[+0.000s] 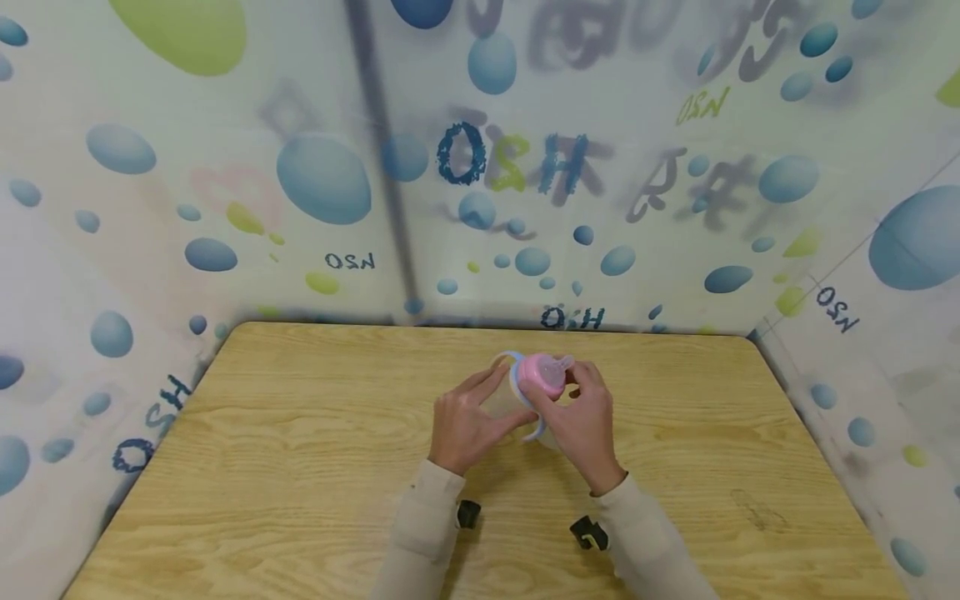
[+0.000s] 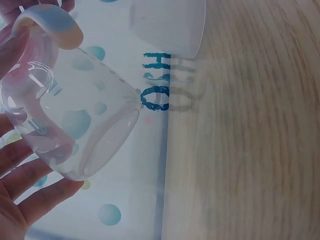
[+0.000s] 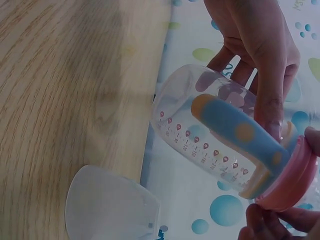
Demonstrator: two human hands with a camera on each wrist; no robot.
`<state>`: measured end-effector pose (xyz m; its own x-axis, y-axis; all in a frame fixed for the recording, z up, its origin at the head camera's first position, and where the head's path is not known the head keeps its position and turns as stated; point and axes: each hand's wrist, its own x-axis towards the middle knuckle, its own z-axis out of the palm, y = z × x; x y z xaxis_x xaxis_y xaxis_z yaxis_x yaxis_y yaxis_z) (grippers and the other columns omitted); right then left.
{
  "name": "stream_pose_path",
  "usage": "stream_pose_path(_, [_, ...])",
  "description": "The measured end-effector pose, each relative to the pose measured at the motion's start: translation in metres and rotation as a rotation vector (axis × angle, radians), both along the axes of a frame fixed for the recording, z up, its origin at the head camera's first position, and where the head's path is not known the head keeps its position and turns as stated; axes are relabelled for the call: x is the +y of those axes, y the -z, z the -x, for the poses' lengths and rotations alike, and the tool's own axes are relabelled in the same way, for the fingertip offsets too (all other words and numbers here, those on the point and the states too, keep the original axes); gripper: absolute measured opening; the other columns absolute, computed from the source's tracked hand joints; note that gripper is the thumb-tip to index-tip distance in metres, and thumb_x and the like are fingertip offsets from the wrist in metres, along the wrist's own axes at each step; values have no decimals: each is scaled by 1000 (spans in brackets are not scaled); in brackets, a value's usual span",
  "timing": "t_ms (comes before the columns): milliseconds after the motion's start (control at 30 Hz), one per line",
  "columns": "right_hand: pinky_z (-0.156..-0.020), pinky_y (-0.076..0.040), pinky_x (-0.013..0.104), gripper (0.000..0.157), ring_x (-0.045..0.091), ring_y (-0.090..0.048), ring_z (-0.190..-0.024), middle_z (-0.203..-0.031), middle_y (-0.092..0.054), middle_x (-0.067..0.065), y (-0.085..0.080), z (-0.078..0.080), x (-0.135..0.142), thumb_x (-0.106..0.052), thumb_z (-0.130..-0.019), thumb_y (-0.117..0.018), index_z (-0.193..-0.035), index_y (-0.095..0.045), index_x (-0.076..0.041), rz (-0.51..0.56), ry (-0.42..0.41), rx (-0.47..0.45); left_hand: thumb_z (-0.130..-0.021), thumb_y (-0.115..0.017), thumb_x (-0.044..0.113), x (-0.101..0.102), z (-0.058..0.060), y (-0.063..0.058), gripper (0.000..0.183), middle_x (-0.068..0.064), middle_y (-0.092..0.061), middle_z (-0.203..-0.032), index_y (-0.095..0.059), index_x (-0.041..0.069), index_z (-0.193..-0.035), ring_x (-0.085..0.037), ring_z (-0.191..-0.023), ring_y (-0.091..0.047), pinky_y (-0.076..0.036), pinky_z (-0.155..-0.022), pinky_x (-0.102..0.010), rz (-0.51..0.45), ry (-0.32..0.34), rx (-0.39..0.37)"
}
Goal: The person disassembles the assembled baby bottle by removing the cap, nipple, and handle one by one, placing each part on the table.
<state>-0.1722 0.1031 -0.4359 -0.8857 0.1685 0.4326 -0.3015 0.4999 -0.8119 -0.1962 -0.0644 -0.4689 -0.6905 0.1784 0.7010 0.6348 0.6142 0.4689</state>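
A clear baby bottle (image 3: 177, 100) is held tilted above the table, its teat (image 1: 561, 365) pointing to the right in the head view. My left hand (image 1: 463, 427) grips the bottle's body, fingers spread along the far side and thumb near the handle. Between the thumb and fingers of my right hand (image 1: 583, 423) is the pink collar (image 3: 292, 182) around the teat. A blue-and-orange handle (image 3: 235, 122) curves out beside the body. Small red measuring marks run down the bottle, which looks see-through with no liquid showing.
A translucent cap (image 3: 112, 205) stands on the wooden table (image 1: 315, 442) close to the bottle, mostly hidden by the hands in the head view. Sheeting (image 1: 420, 233) printed with blue and green drops rises behind the table and along both sides.
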Motion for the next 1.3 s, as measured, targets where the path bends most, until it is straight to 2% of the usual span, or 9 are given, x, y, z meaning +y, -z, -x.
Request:
stream_pose_path(267, [-80,-45,48,43,20,-55,-95,-114,-63,9,-6,2,14,-20,-79,-86,-115,-69,-4,-20,-132,-27,-61,-93,47,0,1,1,80,-10,-71,-117,-69,9,-128,-25,-98,-72,-59,-76,-40,-52,66,-55])
stream_pose_path(467, [-79,-44,41,49,17,-54,-92,-111,-62,4,-11,0,22,-19,-80,-85,-123,-67,-6,-42,-199,-22,-63,-92,46,-1,-1,-1,78,-11,-73,-113,-69,9,-128,-23,-97,-72,-59,-73,-39,-71,110,-68])
stream_pose_path(833, [-77,-47,36,48,18,-56,-94,-115,-61,6,-13,-3,28,-15,-82,-83,-126,-67,-7,-64,-253,31,-62,-93,44,1,-1,-2,78,-9,-72,-115,-68,10,-128,-22,-101,-71,-59,-78,-39,-80,147,-93])
stream_pose_path(1133, [-79,-48,42,51,18,-56,-101,-122,-60,7,-16,-4,31,-12,-82,-82,-130,-64,-6,-63,-300,36,-65,-92,45,0,-1,-2,78,-9,-71,-117,-68,9,-129,-21,-104,-70,-58,-79,-39,-89,173,-123])
stream_pose_path(1300, [-79,-48,35,53,18,-57,-104,-126,-59,7,-18,-4,33,-10,-82,-82,-131,-63,-6,-58,-311,40,-66,-91,46,0,-1,-1,78,-8,-71,-118,-67,10,-130,-20,-105,-70,-58,-81,-38,-89,190,-127])
